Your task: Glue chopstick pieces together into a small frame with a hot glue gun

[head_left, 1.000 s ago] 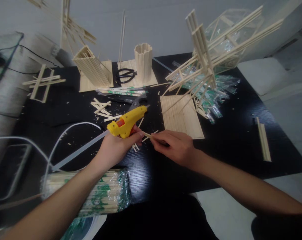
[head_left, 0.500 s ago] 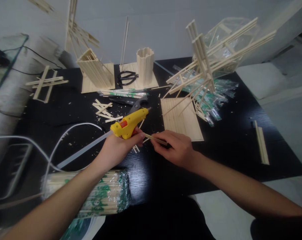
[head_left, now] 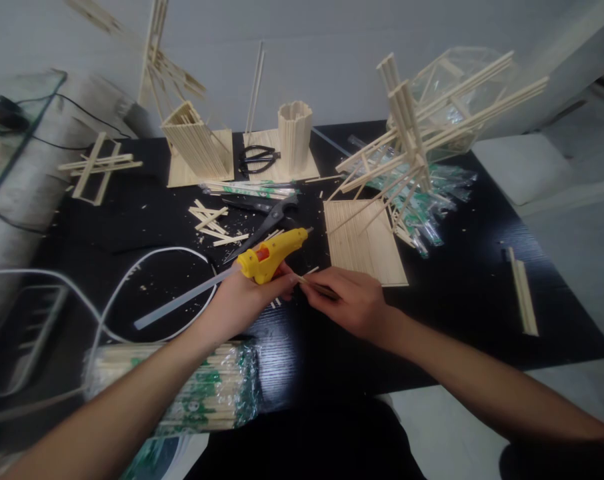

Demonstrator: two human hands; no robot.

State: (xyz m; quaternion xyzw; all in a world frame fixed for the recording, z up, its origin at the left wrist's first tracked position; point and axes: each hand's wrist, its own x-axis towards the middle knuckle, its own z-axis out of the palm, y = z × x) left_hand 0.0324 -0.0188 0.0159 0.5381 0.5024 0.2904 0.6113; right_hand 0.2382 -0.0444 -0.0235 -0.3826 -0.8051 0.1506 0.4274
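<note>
My left hand [head_left: 255, 293] is closed around the handle of a yellow hot glue gun [head_left: 275, 255], whose nozzle points up and to the right. A long translucent glue stick [head_left: 182, 299] sticks out of its back end. My right hand [head_left: 345, 300] pinches thin wooden sticks [head_left: 326, 291]; their far ends reach the fingertips of my left hand. The fingers hide how many sticks there are. Just beyond my right hand lies a flat panel of wooden sticks [head_left: 367, 243], with a windmill-like stick structure [head_left: 407, 133] rising over it.
Black-handled cutters [head_left: 267, 220] and short stick offcuts [head_left: 209, 220] lie behind the glue gun. Small scissors [head_left: 257, 160] rest near a round stick tower [head_left: 295, 137]. A wrapped stick bundle [head_left: 202, 387] sits front left, beside a looping white cable [head_left: 107, 293]. Two loose sticks [head_left: 523, 293] lie at right.
My left hand and the glue gun have shifted slightly right and down, closer to my right hand. My right hand stays nearly in place with the sticks. The view has tilted a little.
</note>
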